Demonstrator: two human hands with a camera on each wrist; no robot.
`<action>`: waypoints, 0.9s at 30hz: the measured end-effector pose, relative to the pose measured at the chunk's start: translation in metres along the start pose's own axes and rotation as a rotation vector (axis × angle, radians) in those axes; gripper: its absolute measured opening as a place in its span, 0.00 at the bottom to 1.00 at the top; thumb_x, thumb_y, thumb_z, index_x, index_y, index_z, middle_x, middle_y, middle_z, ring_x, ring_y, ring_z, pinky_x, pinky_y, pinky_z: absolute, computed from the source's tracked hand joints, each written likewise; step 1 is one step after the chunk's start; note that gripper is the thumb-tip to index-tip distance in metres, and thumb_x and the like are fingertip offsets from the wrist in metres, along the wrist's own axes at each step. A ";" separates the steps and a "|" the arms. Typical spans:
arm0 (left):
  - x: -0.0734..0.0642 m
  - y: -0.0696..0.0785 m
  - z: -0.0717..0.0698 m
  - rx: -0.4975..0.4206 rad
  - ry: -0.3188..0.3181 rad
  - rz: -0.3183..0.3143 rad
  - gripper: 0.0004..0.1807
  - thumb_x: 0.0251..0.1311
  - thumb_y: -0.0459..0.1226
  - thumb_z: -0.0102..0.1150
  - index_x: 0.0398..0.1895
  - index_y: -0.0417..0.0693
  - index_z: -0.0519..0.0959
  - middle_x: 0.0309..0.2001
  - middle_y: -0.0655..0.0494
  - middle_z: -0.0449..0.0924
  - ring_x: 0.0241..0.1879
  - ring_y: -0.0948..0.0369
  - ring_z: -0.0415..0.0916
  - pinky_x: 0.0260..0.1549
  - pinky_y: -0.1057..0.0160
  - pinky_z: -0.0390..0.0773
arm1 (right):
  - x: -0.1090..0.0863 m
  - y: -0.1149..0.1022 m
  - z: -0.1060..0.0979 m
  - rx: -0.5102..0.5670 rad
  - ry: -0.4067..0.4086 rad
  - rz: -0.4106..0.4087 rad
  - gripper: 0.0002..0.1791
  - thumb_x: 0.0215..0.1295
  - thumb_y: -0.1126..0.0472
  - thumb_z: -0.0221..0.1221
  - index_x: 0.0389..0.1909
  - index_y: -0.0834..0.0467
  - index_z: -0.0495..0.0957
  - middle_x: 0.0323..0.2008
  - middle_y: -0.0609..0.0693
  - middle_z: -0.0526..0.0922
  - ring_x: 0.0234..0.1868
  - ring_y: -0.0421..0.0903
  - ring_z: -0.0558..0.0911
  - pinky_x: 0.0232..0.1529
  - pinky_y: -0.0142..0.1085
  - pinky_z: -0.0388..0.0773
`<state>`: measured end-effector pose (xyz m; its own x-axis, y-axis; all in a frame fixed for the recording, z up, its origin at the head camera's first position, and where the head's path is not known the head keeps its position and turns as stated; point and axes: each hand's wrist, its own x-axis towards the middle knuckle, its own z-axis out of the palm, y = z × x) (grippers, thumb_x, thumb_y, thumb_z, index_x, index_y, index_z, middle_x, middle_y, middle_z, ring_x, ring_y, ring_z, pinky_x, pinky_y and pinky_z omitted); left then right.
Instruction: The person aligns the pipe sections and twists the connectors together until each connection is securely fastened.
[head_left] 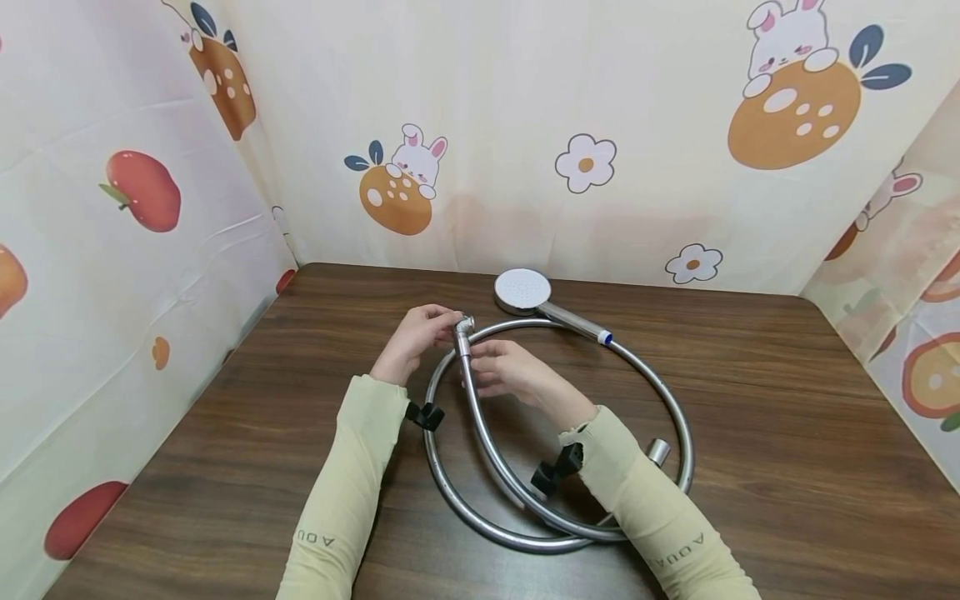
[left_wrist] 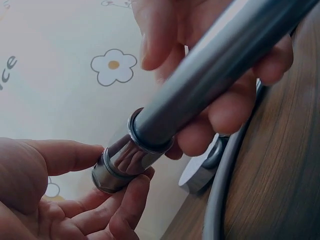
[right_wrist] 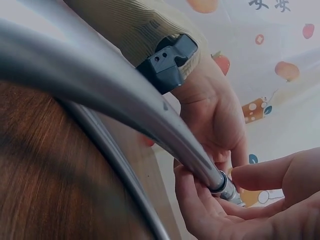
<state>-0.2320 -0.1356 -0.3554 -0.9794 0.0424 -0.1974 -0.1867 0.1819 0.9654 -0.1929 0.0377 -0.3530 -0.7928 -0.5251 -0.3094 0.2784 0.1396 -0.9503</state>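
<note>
A silver shower hose (head_left: 483, 417) lies in loops on the table, with one end raised. At that end my left hand (head_left: 416, 342) pinches the shiny metal end fitting (left_wrist: 132, 155) between thumb and fingers. My right hand (head_left: 525, 375) is just below, its fingers curled round behind the hose beside the fitting. In the left wrist view its thumb stands apart from the hose. Behind the hands lies a handheld shower head (head_left: 522, 290) with a round white face, its handle (head_left: 573, 321) pointing right and ending in a white and blue tip.
The hose's other end (head_left: 658, 452), a metal sleeve, shows beside my right forearm. Dark wood-grain covers the table (head_left: 780, 417). Printed curtains (head_left: 510, 217) hang at its back and sides. Each wrist wears a black camera mount (head_left: 555, 471).
</note>
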 end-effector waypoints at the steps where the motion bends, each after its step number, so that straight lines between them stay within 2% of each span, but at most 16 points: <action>1: 0.000 0.000 0.000 0.003 -0.002 0.002 0.17 0.59 0.40 0.55 0.45 0.35 0.73 0.27 0.59 0.77 0.24 0.66 0.76 0.51 0.46 0.68 | 0.000 0.000 0.000 0.003 0.001 0.001 0.21 0.66 0.67 0.45 0.59 0.71 0.60 0.53 0.71 0.70 0.40 0.48 0.80 0.47 0.44 0.76; 4: 0.000 0.000 0.000 0.003 -0.006 0.001 0.17 0.59 0.40 0.54 0.44 0.36 0.73 0.26 0.59 0.77 0.24 0.66 0.76 0.51 0.46 0.69 | 0.000 0.000 -0.001 0.010 0.006 0.007 0.21 0.66 0.67 0.45 0.59 0.70 0.61 0.51 0.69 0.72 0.38 0.45 0.79 0.47 0.43 0.76; 11: -0.002 0.001 -0.001 0.031 -0.022 -0.015 0.17 0.60 0.40 0.54 0.45 0.34 0.73 0.24 0.59 0.77 0.24 0.65 0.76 0.44 0.54 0.73 | 0.000 0.000 -0.002 0.019 0.004 0.015 0.21 0.66 0.67 0.45 0.59 0.72 0.60 0.41 0.56 0.74 0.38 0.45 0.77 0.48 0.45 0.76; 17: 0.002 -0.003 -0.002 0.050 -0.019 -0.039 0.15 0.59 0.39 0.54 0.44 0.36 0.74 0.24 0.61 0.77 0.25 0.65 0.75 0.41 0.55 0.71 | -0.002 0.001 -0.002 0.011 0.007 0.018 0.21 0.66 0.67 0.46 0.58 0.72 0.61 0.42 0.56 0.73 0.42 0.48 0.76 0.50 0.46 0.74; 27: 0.001 -0.003 -0.006 0.102 -0.019 -0.041 0.15 0.59 0.37 0.54 0.44 0.36 0.74 0.24 0.61 0.76 0.26 0.65 0.74 0.40 0.57 0.70 | 0.004 0.008 -0.001 0.020 0.000 0.010 0.21 0.65 0.68 0.46 0.57 0.73 0.62 0.38 0.53 0.74 0.38 0.43 0.76 0.49 0.44 0.75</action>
<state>-0.2331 -0.1415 -0.3579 -0.9693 0.0514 -0.2405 -0.2169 0.2825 0.9344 -0.1941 0.0372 -0.3618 -0.7898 -0.5241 -0.3187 0.2968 0.1282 -0.9463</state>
